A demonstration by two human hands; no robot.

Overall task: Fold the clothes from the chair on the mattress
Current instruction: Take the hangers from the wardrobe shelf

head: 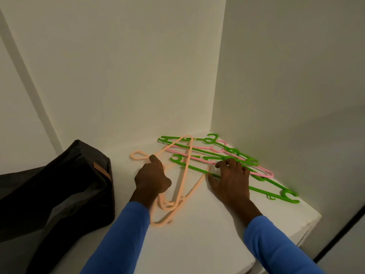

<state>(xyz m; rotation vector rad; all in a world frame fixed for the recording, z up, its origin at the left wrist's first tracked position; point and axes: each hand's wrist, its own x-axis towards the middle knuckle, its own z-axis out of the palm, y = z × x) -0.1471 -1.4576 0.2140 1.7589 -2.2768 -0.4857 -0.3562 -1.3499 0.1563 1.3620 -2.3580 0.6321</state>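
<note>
**Crossed hangers may snag**

Your left hand [152, 178] grips the thin peach plastic hangers [167, 206]. Your right hand [230, 177] presses, fingers spread, on the green plastic hangers [291, 197] at 3 o'clock. Pulling could drag hooked neighbours off the white shelf [197, 234].

Count (overlaps make it uncertain):
- about three green
- two pink plastic hangers [203, 148]
- two or three peach
- one black fabric bag [59, 194] at 9 o'clock

No clothes are in view.

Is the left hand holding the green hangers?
No, the left hand grips the peach hangers; the right hand touches the green hangers.
</note>
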